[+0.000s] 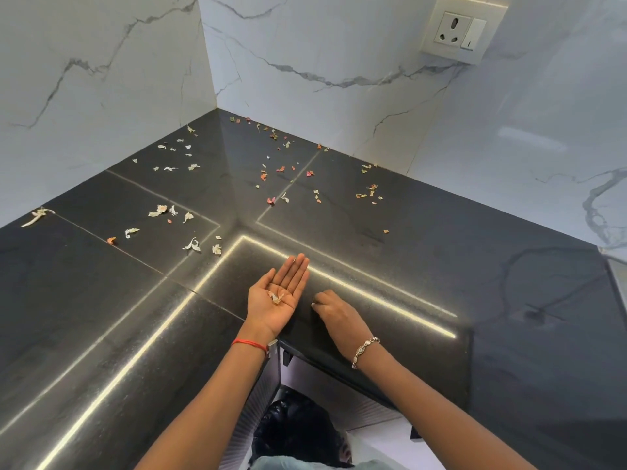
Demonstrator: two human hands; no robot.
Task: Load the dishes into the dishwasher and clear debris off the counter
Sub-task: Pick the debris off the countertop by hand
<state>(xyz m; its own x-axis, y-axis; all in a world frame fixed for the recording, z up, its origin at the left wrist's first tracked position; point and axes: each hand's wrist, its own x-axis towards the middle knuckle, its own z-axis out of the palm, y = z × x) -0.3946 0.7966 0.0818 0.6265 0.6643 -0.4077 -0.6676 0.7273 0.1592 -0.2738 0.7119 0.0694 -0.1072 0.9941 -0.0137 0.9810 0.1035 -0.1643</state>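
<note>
Our left hand point(283, 286) lay spread palm-up carrying scraps point(275, 297); right hand point(330, 308) beside it was curled, pinch unclear tbh. Loose debris point(194, 245) sat beyond the left hand, closest bits up-left of it.

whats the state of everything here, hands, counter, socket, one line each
left hand: palm up, fingers straight, a few scraps lying in it
right hand: knuckles up, fingers curled down onto the counter; unclear if it pinches anything
counter: not cleared, debris scattered toward the corner
wall socket: nothing plugged in; switch position not readable
</note>
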